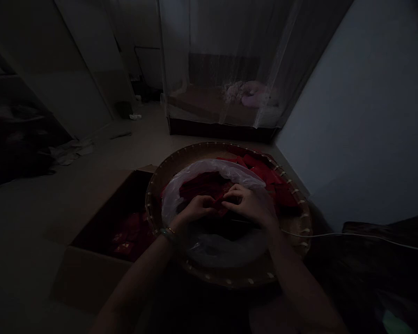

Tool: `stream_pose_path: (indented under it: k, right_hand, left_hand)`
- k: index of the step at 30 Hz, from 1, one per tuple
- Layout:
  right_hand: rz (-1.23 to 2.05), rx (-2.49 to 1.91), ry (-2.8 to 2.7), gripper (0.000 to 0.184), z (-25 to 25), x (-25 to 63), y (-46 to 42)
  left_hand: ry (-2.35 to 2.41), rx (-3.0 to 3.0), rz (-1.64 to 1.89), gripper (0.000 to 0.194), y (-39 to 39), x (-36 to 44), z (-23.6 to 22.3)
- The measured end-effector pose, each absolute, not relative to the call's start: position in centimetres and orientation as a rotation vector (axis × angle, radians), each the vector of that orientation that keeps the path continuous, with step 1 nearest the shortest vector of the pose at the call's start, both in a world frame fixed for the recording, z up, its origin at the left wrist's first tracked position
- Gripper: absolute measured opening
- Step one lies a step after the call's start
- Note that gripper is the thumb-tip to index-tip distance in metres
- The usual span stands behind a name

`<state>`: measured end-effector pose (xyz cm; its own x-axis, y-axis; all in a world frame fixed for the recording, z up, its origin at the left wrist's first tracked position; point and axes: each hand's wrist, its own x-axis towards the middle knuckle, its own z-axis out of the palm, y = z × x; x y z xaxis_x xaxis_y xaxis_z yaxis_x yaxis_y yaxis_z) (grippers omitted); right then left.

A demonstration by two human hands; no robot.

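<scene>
In dim light, a round woven bamboo tray (230,281) stands in front of me. On it sits a pale translucent plastic bag (226,250), its mouth spread wide around a heap of red pieces (198,184). Over the bag, my left hand (197,207) pinches the left side of a small red packet (220,204). My right hand (247,202) has its thumb and fingers closed on the packet's right side, where faint gold print shows. More flat red packets (261,170) lie loose along the tray's far right. Fine detail of the packet is lost in the dark.
Left of the tray, an open cardboard box (90,273) holds red packets with gold marks. A white cord (337,234) runs off to the right. Beyond stands a bed (209,104) behind a net. A pale wall (365,130) rises at right; dark clutter (17,148) lies at left.
</scene>
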<state>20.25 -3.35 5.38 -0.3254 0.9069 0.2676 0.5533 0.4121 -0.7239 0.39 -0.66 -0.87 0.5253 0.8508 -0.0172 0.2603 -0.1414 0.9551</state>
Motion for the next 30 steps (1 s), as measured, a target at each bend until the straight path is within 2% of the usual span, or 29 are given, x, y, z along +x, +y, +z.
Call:
stream_pose_path:
  k: [9, 14, 18, 22, 30]
  right_hand:
    - [0.752, -1.252, -1.939, 0.015, 5.1, 20.3, -3.1]
    - [0.661, -1.286, -2.124, 0.02, 4.3, 20.1, -3.1]
    - [0.679, -1.273, -2.313, 0.009, 3.7, 19.9, -2.9]
    - [0.651, -1.321, -2.266, 0.007, 3.5, 20.0, -2.6]
    - [0.73, -1.359, -2.294, 0.019, 3.1, 20.1, -2.6]
  left_hand:
    - [0.983, 1.707, 0.676, 0.019, -0.6, 0.3, -1.1]
    - [0.963, 1.715, 0.732, 0.02, -0.3, 0.3, -1.7]
    - [0.918, 1.809, 0.75, 0.02, -0.1, 0.2, -2.1]
    - [0.893, 1.845, 0.724, 0.024, -0.2, 0.3, -2.2]
    - [0.872, 1.753, 0.681, 0.028, -0.3, 0.4, -1.9]
